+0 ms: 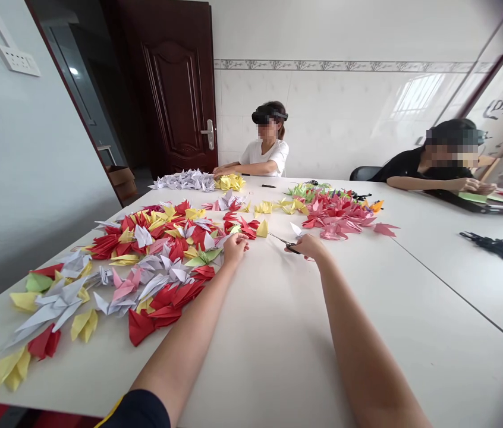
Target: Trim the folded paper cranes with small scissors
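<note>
On the white desk, the right hand's fingers close around scissors; the left hand's fingers curl narrow beside a heap of origami cranes, perhaps empty.

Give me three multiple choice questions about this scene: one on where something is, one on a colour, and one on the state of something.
1. Where are the scissors? A left hand, B right hand, C on the floor.
2. What colour is the top of the person by the door? A white, B black, C red.
3. How does the door stand? A wide open, B half open, C shut.
Answers: 1 B, the right hand grips the handles. 2 A, the short-sleeved top shows white. 3 C, the door sits flush in its frame.
</note>
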Tool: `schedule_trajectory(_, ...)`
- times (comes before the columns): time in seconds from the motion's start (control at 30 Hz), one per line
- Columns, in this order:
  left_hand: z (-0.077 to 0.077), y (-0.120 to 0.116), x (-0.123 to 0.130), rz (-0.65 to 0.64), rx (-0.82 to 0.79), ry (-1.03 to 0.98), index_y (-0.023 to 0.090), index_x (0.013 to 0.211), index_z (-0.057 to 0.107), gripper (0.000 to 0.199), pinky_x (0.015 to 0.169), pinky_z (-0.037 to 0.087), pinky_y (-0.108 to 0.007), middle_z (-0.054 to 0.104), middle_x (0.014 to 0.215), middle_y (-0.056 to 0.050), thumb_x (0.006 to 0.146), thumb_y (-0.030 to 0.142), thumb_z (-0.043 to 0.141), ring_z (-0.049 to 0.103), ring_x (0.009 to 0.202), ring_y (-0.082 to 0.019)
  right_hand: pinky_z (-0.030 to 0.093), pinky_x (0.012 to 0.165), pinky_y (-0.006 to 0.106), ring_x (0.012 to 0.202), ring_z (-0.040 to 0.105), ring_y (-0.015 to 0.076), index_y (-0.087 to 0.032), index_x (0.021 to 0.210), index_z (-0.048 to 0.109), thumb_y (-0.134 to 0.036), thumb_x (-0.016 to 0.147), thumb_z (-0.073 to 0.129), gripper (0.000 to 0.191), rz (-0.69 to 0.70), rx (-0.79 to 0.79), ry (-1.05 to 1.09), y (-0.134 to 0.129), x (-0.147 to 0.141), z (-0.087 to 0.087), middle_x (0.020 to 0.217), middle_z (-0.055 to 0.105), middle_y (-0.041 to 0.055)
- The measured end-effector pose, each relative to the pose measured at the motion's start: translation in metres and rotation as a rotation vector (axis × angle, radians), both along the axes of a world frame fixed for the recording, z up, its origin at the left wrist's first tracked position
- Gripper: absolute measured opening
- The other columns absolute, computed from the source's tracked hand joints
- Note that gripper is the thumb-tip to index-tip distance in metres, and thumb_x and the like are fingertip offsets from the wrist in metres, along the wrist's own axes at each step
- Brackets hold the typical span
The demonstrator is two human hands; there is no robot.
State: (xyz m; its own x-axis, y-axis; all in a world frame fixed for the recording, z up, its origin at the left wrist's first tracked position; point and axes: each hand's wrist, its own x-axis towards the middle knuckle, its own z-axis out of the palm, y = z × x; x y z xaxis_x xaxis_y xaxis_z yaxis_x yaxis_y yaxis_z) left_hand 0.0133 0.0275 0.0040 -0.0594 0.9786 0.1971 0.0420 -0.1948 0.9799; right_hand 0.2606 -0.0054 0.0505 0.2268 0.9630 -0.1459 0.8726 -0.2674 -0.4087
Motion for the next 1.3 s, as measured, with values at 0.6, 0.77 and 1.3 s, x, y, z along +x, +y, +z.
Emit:
schedule_trajectory(0.6, -0.004, 0.003, 0.000, -0.009, -0.011, 0.052, 0.015, 0.078, 0.063, 0.007, 0.056, 0.050, -0.022, 0.065, 0.068, -0.001, 0.075, 0.013, 0.058, 0.064, 0.056, -0.012, 0.037, 0.063, 0.027, 0.075, 0.057, 0.0185, -0.018, 0.101, 0.066, -0.044, 0.085, 0.055, 0.032, -0.075, 0.896, 0.008, -0.005, -0.012, -0.039, 0.099, 0.065, 0.0086)
schedule_trajectory(0.77, -0.003, 0.002, 0.000, -0.002, -0.003, 0.054, 0.015, 0.078, 0.063, 0.007, 0.056, 0.049, -0.021, 0.064, 0.067, -0.001, 0.075, 0.013, 0.057, 0.064, 0.055, -0.012, 0.034, 0.063, 0.028, 0.077, 0.057, 0.0210, -0.018, 0.093, 0.066, -0.050, 0.086, 0.053, 0.035, -0.168, 0.847, -0.001, -0.003, -0.023, -0.029, 0.090, 0.066, 0.0095)
schedule_trajectory(1.3, -0.002, 0.000, 0.001, -0.002, -0.010, 0.062, 0.015, 0.078, 0.063, 0.009, 0.055, 0.046, -0.022, 0.062, 0.064, 0.000, 0.074, 0.012, 0.056, 0.060, 0.052, -0.011, 0.027, 0.053, 0.028, 0.063, 0.050, 0.0175, -0.020, 0.065, 0.057, -0.061, 0.076, 0.060, 0.043, -0.199, 0.534, 0.129, 0.001, -0.029, -0.029, 0.063, 0.059, 0.0045)
